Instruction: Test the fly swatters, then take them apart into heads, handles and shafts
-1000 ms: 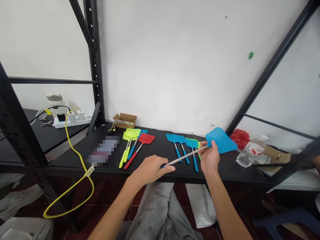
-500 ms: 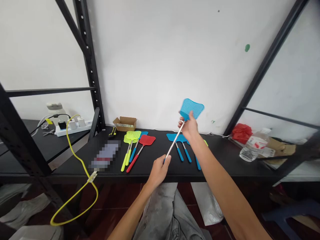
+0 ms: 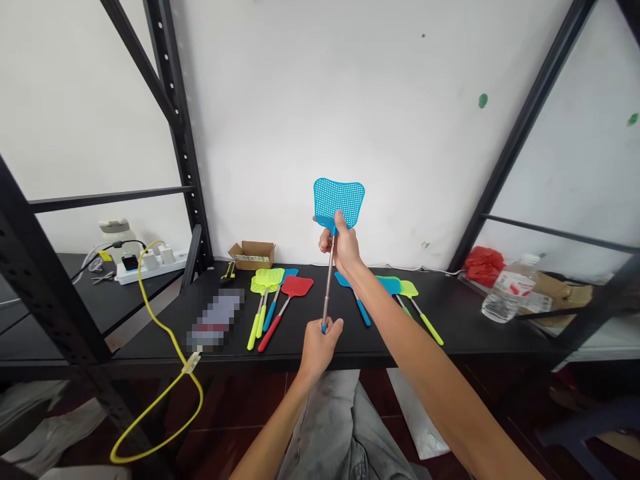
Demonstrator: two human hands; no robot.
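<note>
A blue fly swatter with a metal rod stands nearly upright above the black shelf, between both my hands. My left hand is closed around its handle, where only a bit of blue shows. Just under the mesh head, my right hand grips the neck, its thumb lying on the blue plastic. To the left lie several more swatters, among them a yellow-green one and a red one. On the right, partly behind my right forearm, are blue swatters and a yellow-green one.
A small cardboard box sits against the wall. A blurred flat item with a yellow cable lies at the left. Toward the right are a water bottle and a red plastic bag. Black uprights frame the shelf.
The held swatter has swung left from a rightward slant to nearly upright, its mesh now facing me. My right hand moved left with it; both hands keep their grip.
</note>
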